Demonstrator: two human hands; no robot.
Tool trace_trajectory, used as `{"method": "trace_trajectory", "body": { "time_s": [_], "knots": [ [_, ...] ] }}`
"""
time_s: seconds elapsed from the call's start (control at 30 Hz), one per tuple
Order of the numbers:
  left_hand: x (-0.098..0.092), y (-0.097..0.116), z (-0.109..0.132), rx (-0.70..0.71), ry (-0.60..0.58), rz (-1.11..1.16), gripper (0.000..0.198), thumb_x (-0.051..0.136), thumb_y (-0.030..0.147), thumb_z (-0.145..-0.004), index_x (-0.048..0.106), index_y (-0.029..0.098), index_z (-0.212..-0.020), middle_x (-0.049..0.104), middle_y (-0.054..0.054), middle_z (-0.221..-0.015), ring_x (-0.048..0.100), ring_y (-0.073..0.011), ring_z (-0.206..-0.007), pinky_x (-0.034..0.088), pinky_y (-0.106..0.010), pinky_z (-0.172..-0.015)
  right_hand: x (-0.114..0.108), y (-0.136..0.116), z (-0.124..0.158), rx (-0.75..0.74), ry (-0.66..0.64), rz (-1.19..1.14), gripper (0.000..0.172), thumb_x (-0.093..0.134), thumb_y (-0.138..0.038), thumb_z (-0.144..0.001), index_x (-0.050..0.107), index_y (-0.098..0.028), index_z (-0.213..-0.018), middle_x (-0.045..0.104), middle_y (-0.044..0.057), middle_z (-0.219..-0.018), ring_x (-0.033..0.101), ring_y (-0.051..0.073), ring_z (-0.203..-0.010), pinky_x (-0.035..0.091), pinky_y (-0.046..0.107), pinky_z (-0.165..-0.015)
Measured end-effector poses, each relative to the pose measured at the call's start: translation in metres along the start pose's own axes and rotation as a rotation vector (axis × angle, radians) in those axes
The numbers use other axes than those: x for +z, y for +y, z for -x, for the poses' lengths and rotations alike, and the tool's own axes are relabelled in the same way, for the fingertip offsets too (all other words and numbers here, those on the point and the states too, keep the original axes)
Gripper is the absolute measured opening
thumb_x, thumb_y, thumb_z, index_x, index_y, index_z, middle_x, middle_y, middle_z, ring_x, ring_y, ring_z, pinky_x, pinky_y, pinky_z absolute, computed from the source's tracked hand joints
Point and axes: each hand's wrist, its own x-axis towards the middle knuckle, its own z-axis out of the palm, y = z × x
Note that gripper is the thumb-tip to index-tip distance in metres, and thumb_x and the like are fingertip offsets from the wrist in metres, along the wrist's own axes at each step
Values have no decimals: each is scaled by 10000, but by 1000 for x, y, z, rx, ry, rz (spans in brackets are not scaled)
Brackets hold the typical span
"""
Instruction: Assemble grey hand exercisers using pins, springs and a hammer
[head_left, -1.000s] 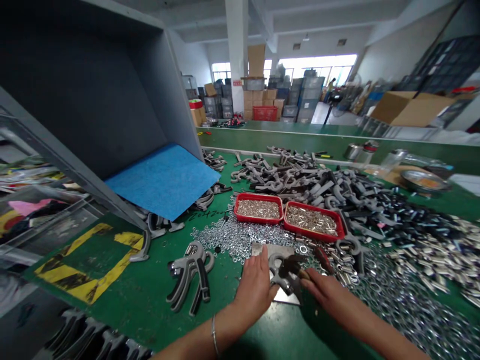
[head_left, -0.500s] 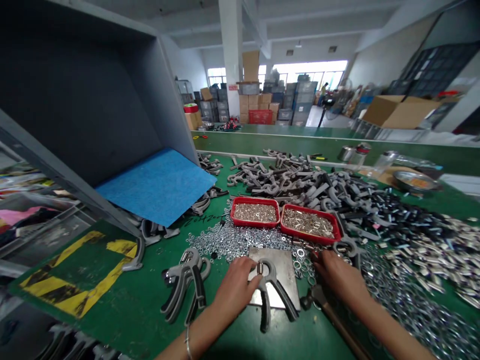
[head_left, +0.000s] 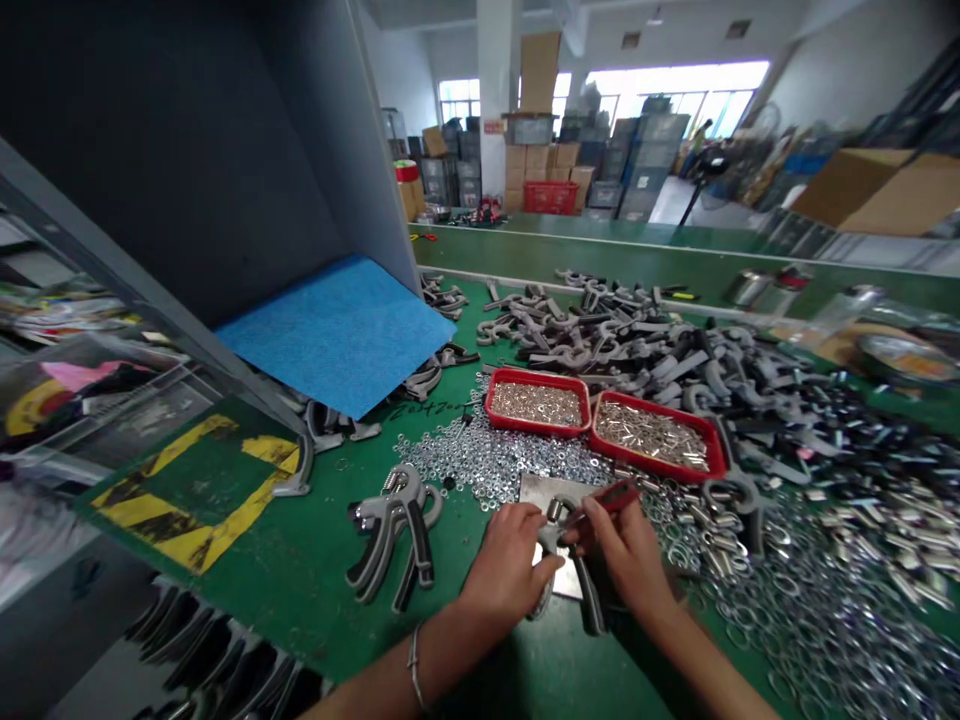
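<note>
My left hand [head_left: 506, 562] is closed on the left side of a grey hand grip with black handles [head_left: 589, 595], which lies over a square metal plate [head_left: 536, 489]. My right hand [head_left: 630, 560] pinches a red-handled tool [head_left: 616, 495], its front end at the coil of the hand grip. Left of my hands stand more assembled hand grips [head_left: 397, 525]. Behind the plate lie many small nuts [head_left: 495, 455] and two red trays, one with tiny parts [head_left: 536, 430] and one with small pins [head_left: 651, 466].
A heap of grey handles [head_left: 622, 335] spans the back. Metal rings [head_left: 817, 600] and silver sleeves [head_left: 885, 530] spread at the right. A blue sheet [head_left: 337, 335] lies by a large grey bin [head_left: 330, 130] at the left. A person stands far back.
My right hand has moved left from beside the right tray to the hand grip and now holds the red tool. My left hand stays at the hand grip. The view has shifted.
</note>
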Motion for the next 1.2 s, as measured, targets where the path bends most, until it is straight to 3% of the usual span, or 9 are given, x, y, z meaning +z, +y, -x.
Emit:
{"method": "trace_trajectory", "body": {
  "time_s": [0.27, 0.37, 0.47, 0.57, 0.7, 0.77, 0.87, 1.07, 1.2],
  "knots": [
    [1, -2, -1, -2, -19, 7, 367, 687, 307, -838, 565, 192, -1164, 573, -79, -1197, 484, -271, -1142, 382, -447, -1020, 0, 8, -1, 14, 32, -59, 281, 542, -533, -915, 471, -263, -954, 752, 47, -814, 712, 246, -604, 579, 374, -563],
    [2, -3, 1, 7, -19, 19, 409, 692, 302, -826, 544, 190, -1191, 553, -85, -1228, 472, -274, -1161, 368, -452, -1035, 1, 8, 4, -1, 47, 47, 284, 528, -534, -916, 496, -253, -946, 738, 46, -763, 704, 239, -597, 568, 365, -596],
    [4, -5, 3, 16, -18, 40, 483, 715, 299, -795, 523, 177, -1222, 526, -102, -1265, 453, -283, -1184, 359, -456, -1046, 4, 5, 3, -42, 46, 173, 328, 644, -543, -821, 565, -231, -883, 717, 60, -746, 706, 250, -677, 545, 344, -651],
    [5, -5, 4, 30, -22, 59, 486, 714, 279, -790, 523, 169, -1223, 521, -103, -1272, 447, -278, -1183, 352, -448, -1053, 5, -4, -11, 32, -68, 36, 337, 711, -526, -773, 558, -232, -834, 662, 7, -618, 652, 201, -536, 495, 282, -514],
    [3, -3, 4, 14, -30, 72, 440, 704, 249, -795, 542, 154, -1193, 536, -100, -1249, 455, -269, -1162, 353, -438, -1045, 0, -12, -36, 117, -244, -140, 403, 515, -601, -896, 536, -217, -774, 560, -45, -441, 452, 127, -274, 358, 240, -315],
    [3, -3, 3, 6, -40, 72, 447, 710, 258, -792, 543, 156, -1194, 536, -100, -1249, 451, -271, -1167, 351, -437, -1045, -5, -9, -38, 107, -237, -205, 436, 447, -618, -923, 537, -210, -798, 610, -18, -511, 528, 129, -346, 431, 241, -373],
    [2, -3, 3, -7, -53, 67, 460, 722, 275, -782, 539, 161, -1188, 535, -98, -1252, 448, -273, -1168, 349, -439, -1042, -13, 1, -29, 58, -156, -257, 343, 543, -568, -906, 520, -225, -908, 708, 13, -712, 671, 160, -559, 552, 284, -570],
    [0, -2, 1, -26, -56, 58, 432, 724, 262, -774, 543, 145, -1149, 535, -108, -1236, 454, -271, -1162, 344, -434, -1037, -17, 20, -8, 7, -92, -141, 287, 579, -522, -904, 492, -252, -954, 743, 36, -818, 719, 228, -648, 575, 363, -632],
    [-2, 0, 2, -30, -65, 55, 420, 713, 273, -784, 542, 163, -1151, 538, -98, -1236, 456, -270, -1162, 344, -429, -1038, -15, 19, 0, -75, -71, 116, 252, 512, -493, -940, 478, -245, -966, 736, 56, -806, 723, 245, -690, 556, 374, -690]
  ]
}}
